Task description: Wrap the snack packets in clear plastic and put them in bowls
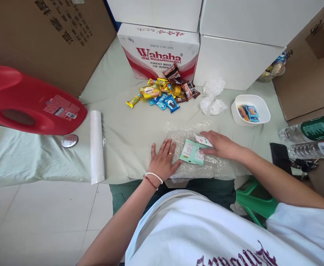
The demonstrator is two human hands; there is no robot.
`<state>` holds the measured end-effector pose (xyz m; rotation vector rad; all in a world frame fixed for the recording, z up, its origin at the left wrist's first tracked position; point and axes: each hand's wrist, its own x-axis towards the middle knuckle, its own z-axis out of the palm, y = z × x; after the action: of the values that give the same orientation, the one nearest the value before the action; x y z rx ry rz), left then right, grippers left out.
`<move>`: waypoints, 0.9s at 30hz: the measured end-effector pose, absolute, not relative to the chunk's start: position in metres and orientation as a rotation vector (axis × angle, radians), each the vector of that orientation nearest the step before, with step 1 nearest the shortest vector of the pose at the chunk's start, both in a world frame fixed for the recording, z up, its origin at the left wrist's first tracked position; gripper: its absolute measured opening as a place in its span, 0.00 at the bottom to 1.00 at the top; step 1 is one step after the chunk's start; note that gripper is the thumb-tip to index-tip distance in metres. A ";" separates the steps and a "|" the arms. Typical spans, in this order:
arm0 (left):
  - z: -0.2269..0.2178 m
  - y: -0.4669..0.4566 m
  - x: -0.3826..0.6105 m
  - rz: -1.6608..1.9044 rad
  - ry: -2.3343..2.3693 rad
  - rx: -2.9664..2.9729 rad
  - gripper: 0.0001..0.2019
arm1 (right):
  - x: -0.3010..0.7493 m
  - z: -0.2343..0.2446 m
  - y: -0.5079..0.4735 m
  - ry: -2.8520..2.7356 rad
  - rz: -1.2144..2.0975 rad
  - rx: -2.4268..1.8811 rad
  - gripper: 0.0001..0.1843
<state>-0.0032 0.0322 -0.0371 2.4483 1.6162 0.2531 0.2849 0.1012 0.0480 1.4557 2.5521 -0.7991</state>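
A clear plastic bag (195,168) lies flat on the pale green cloth (128,129) in front of me. Inside or on it sits a mint-green packet (192,151) with a small white packet (203,140) beside it. My left hand (163,159) rests flat, fingers spread, on the bag's left edge, touching the green packet with the thumb. My right hand (220,145) lies over the bag's right side, fingers stretched toward the white packet.
A pile of wrapped snacks (164,92) lies before a Wahaha box (159,51). A white bowl (250,109) holds snacks at right, crumpled plastic (213,96) beside it. A roll of bags (97,146), a red jug (26,101) and water bottles (311,136) flank the cloth.
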 end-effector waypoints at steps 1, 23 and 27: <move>-0.037 0.032 -0.003 0.248 1.617 2.452 0.38 | 0.274 0.048 0.094 2.508 -0.787 1.584 0.39; -0.042 0.031 -0.004 0.291 1.600 2.452 0.38 | 0.244 0.041 0.096 2.631 -0.454 1.116 0.26; -0.041 0.030 -0.004 0.317 1.609 2.433 0.39 | 0.247 0.038 0.100 2.717 -0.441 0.982 0.31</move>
<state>-0.0043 0.0304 -0.0414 2.4331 1.6094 0.3170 0.2466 0.1003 0.0379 0.9817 2.7170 -0.4412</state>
